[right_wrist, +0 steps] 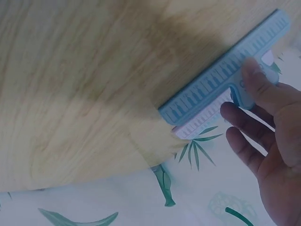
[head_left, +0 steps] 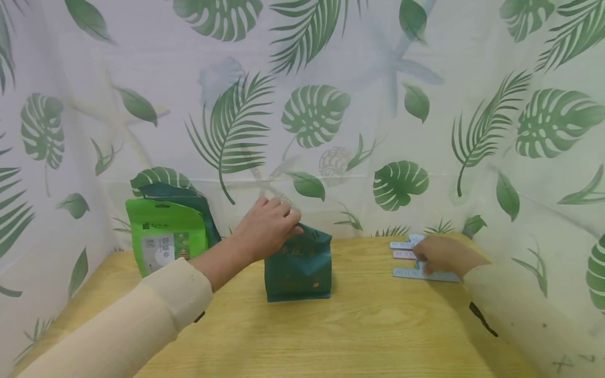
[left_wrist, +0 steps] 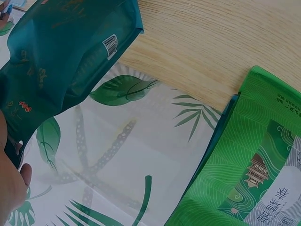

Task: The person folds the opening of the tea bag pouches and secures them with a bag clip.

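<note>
Fingers of the left hand curl over the top of a teal gusseted pouch, gripping it while its flat base stands upright on the wood-grain table. Well apart to the right of that pouch, the right hand pinches the handle of a blue sealing clip, thumb on top; whether the clip bears on the table or is lifted, I cannot tell. Its long bar runs left to right, one end aimed toward the pouch side, and the right hand is much the nearer to it. A lilac clip and a paler blue clip lie just beyond it, also to the right of the pouch, their bars roughly parallel. Left of the pouch stands a bright green Biluochun tea pouch, with a second teal pouch behind it.
</note>
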{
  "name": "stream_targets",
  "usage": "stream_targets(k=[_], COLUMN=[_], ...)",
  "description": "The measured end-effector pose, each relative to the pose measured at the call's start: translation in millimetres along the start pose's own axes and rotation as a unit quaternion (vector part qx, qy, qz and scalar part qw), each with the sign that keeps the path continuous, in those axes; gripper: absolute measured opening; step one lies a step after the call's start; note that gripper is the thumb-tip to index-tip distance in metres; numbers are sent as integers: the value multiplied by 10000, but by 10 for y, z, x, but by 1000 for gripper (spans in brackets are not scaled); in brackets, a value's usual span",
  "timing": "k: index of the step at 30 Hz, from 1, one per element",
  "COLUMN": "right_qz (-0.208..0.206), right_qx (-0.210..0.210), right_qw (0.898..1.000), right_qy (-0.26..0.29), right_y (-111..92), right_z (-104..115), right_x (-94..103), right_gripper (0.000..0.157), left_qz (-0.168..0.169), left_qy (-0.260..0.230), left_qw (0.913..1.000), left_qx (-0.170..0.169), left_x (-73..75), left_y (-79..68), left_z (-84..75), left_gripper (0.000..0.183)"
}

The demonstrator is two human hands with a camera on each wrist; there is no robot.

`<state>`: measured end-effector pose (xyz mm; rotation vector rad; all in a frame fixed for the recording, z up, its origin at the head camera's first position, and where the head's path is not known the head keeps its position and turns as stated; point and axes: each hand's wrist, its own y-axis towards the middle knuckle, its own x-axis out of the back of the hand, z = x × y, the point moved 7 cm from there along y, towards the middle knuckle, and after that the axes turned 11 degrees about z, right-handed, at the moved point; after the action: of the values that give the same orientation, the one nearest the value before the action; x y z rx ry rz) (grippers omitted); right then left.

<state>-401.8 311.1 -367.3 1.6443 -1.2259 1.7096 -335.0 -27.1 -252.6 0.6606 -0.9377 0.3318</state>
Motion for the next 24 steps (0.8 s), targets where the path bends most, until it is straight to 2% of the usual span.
stream_targets(k=[7,15,24], right_qz=[-19,-285,-368], right_qx=[67,335,265], right_qw=[9999,9990,9988], right_qy=[134,20,189], right_y=[7,14,5], right_z=[74,194,204], right_x=[93,276,413], right_gripper=[25,32,32], left_qz=[-2,-31,-61], left_qy=[55,54,51], left_qw=[10000,10000,9999], left_qx=[-66,-65,-65], left_x=[-11,-7,10], left_y=[-6,-7,-2], left_z=[-11,-18,-12], left_gripper=[23,23,23])
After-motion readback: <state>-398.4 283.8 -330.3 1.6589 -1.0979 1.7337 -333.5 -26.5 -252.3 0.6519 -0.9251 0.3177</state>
